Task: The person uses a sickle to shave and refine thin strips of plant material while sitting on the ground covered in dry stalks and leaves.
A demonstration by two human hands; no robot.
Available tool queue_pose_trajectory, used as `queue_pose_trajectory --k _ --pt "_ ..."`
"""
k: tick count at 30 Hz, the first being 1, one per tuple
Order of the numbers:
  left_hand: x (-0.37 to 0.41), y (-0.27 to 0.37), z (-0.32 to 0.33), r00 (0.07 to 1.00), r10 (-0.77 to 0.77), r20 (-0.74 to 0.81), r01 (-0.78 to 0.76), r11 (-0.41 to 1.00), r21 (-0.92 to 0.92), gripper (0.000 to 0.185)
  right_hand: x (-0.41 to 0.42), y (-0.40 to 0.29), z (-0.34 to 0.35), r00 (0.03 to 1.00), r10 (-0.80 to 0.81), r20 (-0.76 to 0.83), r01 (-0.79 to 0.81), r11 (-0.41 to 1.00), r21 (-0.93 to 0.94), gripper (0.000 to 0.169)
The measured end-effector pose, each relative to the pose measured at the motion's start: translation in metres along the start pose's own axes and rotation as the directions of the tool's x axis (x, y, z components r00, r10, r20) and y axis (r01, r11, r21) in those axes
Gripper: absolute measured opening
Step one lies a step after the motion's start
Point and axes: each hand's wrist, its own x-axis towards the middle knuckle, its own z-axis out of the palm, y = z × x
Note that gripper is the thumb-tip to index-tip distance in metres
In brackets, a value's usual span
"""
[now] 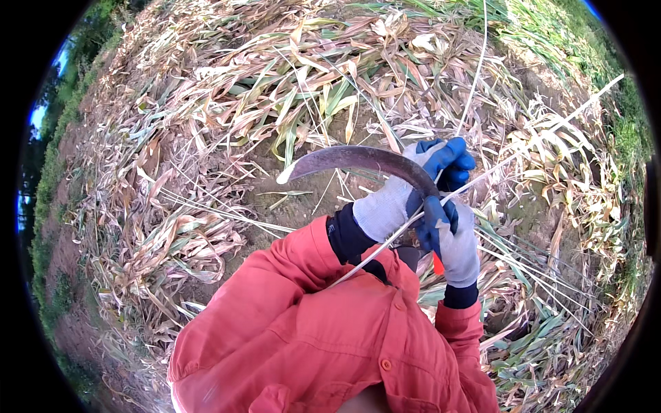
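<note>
A sickle with a dark, curved steel blade [356, 157] arcs leftward over my left hand, its pale tip pointing left. My right hand [453, 238], in a white glove with blue-coated fingers, is closed around the base of the sickle; an orange-red handle end [438, 263] shows below it. A long pale split strip [521, 152] runs through the right fingers, from my shirt up to the far right. In a matching glove, my left hand [400, 196] reaches behind the blade. Its curled fingers grip a second thin pale strip [475, 72], which rises to the top edge.
Dry corn leaves [222, 103] cover much of the bare soil around me. Loose pale strips [222, 210] lie to the left, and more strips [532, 273] lie to the right. Green plants [557, 38] border the upper right.
</note>
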Motion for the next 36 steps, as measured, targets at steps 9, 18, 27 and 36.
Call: queue_pose_trajectory --k 9,18,27,36 --pt "-0.003 0.017 -0.040 0.999 0.038 -0.006 -0.039 0.995 -0.096 0.035 0.021 -0.023 0.021 0.993 0.039 0.108 0.000 0.941 -0.339 0.032" --pt "0.002 0.006 -0.044 0.999 0.014 -0.046 -0.020 0.991 -0.130 0.036 0.020 -0.022 0.020 0.991 0.101 0.084 -0.071 0.950 -0.304 0.033" --pt "0.011 -0.005 -0.014 0.994 -0.058 0.092 0.068 0.992 -0.108 0.033 0.005 -0.017 0.001 0.995 0.100 -0.009 -0.097 0.932 -0.350 0.032" --pt "0.014 -0.004 -0.016 0.981 -0.146 0.126 0.167 0.971 -0.173 0.033 0.008 -0.004 0.003 0.976 0.218 0.017 -0.206 0.944 -0.259 0.032"
